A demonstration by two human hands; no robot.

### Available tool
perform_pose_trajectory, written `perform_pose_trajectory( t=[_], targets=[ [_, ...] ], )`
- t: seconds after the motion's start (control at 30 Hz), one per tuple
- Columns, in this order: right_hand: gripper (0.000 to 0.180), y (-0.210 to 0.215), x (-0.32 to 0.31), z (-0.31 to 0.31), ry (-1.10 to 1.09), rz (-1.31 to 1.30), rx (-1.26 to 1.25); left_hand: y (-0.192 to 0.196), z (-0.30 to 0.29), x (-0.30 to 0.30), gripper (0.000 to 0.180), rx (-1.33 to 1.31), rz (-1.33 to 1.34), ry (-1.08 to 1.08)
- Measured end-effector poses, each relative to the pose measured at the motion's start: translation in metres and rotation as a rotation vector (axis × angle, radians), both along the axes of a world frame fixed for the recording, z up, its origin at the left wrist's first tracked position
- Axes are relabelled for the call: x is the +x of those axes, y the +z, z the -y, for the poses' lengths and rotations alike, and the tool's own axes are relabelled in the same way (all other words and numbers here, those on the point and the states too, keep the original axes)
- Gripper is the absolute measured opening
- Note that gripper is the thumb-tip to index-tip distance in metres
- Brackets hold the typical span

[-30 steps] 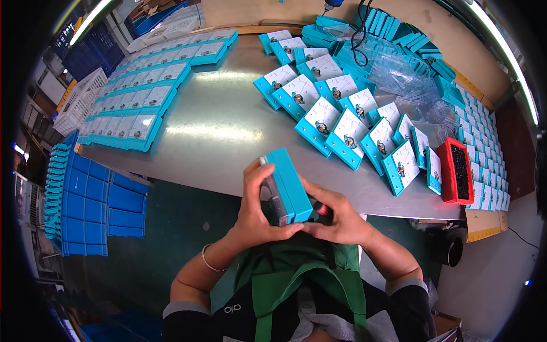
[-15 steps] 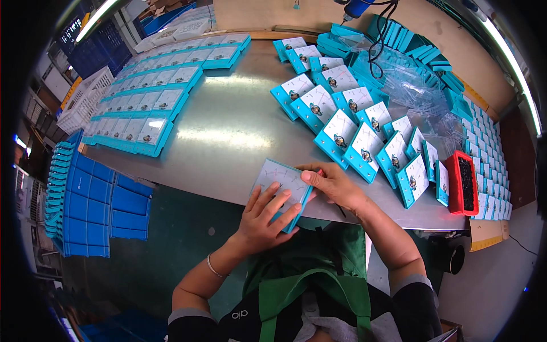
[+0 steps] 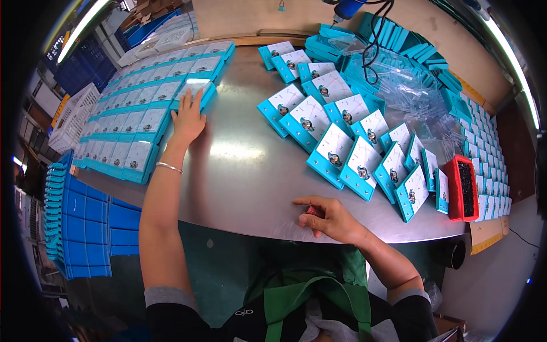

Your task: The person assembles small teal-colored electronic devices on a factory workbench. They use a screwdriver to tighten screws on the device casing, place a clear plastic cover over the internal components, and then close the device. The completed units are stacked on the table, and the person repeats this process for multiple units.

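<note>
Along the far-left edge of the metal table [image 3: 239,171], stacks of blue crates [image 3: 85,228] are standing below the tabletop, and rows of closed turquoise boxes [image 3: 131,125] are lying flat on the table above them. At the right end of those rows, the left hand [image 3: 188,117] is resting flat, fingers spread wide and gripping nothing, on the last turquoise box [image 3: 196,91], which is sitting flush against its neighbours. Right of that box, a bare shiny stretch of the table is showing. At the table's near edge, the right hand [image 3: 330,219] is lying low with fingers loosely curled over a small red object [image 3: 312,211]; whether it is actually pinching it I cannot tell. Beyond that hand, open turquoise boxes with white inserts [image 3: 342,148] are leaning in overlapping rows, and a red tray of dark parts [image 3: 462,188] is sitting at the table's right end.
</note>
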State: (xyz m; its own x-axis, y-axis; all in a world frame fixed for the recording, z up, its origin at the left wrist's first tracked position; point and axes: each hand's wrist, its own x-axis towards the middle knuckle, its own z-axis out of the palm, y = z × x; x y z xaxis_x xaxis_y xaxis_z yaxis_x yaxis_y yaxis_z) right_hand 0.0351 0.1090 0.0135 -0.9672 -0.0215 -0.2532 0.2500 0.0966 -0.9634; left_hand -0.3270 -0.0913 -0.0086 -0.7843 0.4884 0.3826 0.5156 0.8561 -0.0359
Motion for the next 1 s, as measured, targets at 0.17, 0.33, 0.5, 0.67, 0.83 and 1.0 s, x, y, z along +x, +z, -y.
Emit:
perform_pose_trajectory(
  t=[0.17,0.33,0.5,0.67,0.83,1.0],
  targets=[
    [0.036,-0.006,0.001,-0.005,0.019,-0.018,-0.023,0.006,-0.105,0.037,0.052,0.567,0.490,-0.466],
    [0.023,-0.003,0.009,-0.008,0.090,-0.104,0.183,0.009,-0.124,0.060,0.042,0.685,1.151,-0.265],
    [0.021,0.026,0.038,-0.018,0.010,-0.661,0.772,0.013,-0.050,0.100,0.042,1.265,1.352,-0.262],
    [0.028,0.061,0.053,-0.019,-0.244,-0.451,0.071,0.024,-0.004,0.197,0.041,1.478,1.437,-0.295],
    [0.030,0.055,0.044,0.001,-0.345,-0.700,-0.072,0.014,-0.012,0.280,0.037,1.425,1.661,-0.298],
    [0.030,0.041,0.042,0.006,-0.392,-0.752,0.028,0.010,-0.020,0.304,0.034,1.464,1.766,-0.332]
  ],
)
